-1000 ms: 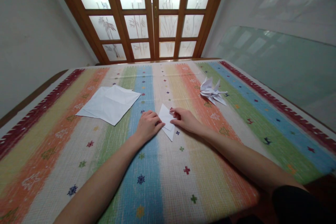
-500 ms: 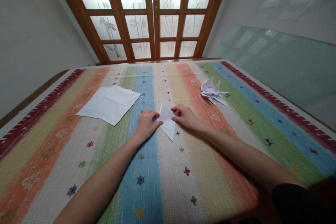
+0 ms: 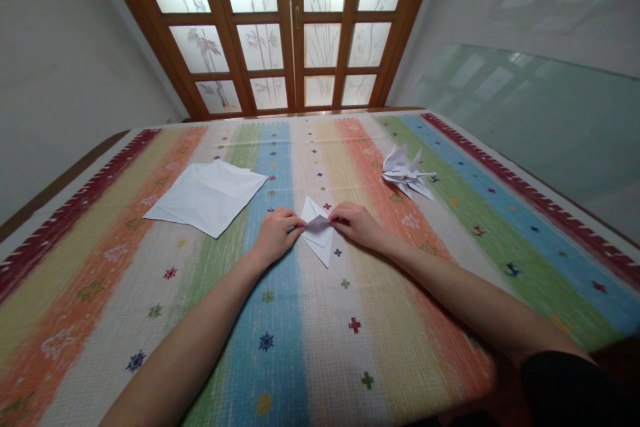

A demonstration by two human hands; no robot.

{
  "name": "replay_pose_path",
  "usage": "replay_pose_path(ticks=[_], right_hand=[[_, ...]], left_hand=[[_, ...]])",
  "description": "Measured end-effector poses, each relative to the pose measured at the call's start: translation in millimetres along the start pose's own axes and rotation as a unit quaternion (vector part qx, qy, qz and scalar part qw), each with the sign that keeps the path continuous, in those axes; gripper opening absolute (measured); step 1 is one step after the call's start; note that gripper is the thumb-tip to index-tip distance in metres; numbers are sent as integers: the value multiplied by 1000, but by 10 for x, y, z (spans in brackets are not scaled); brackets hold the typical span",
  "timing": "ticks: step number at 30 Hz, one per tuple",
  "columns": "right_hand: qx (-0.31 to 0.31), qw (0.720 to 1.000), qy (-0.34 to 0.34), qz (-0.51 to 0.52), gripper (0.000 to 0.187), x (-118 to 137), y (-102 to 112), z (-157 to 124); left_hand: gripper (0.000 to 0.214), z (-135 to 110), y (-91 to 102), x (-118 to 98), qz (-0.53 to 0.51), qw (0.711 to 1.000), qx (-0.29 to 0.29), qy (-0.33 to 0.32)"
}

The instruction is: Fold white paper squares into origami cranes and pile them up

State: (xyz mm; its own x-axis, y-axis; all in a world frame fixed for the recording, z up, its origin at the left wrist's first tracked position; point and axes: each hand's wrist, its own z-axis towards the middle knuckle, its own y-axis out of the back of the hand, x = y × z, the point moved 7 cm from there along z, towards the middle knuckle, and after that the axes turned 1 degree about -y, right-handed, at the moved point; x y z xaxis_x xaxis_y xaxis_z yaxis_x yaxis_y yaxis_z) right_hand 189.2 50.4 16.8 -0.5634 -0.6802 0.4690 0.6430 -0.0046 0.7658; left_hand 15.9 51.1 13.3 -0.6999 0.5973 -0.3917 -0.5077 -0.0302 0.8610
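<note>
A small piece of folded white paper (image 3: 317,240) lies on the striped tablecloth in front of me, long and pointed toward both the near and the far end. Its upper flap is lifted and stands partly raised across the middle. My left hand (image 3: 278,235) pinches the left side of this flap between thumb and fingers. At the flap's right side, my right hand (image 3: 356,223) pinches it the same way. Both wrists rest low, close to the cloth.
Flat white paper sheets (image 3: 205,197) lie to the left. Several folded paper cranes (image 3: 406,175) sit in a bunch at the right. The striped tablecloth (image 3: 320,347) covers the table. Beyond it stand wooden doors with glass panes (image 3: 295,47); a glass panel (image 3: 530,113) leans at the right wall.
The paper's top flap, which lay pointing away from me, is now lifted and folded toward me. Both hands have closed in slightly on its sides.
</note>
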Motion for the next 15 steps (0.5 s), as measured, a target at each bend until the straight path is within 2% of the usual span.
replay_pose_path(ticks=[3, 8, 15], right_hand=[[-7, 996, 77, -55, 19, 80, -6, -42], [-10, 972, 199, -122, 24, 250, -4, -131], [-5, 962, 225, -155, 27, 249, -28, -158]], left_hand=[[13, -28, -1, -41, 42, 998, -2, -46], [15, -66, 18, -142, 92, 989, -4, -113], [17, -90, 50, -224, 151, 976, -3, -155]])
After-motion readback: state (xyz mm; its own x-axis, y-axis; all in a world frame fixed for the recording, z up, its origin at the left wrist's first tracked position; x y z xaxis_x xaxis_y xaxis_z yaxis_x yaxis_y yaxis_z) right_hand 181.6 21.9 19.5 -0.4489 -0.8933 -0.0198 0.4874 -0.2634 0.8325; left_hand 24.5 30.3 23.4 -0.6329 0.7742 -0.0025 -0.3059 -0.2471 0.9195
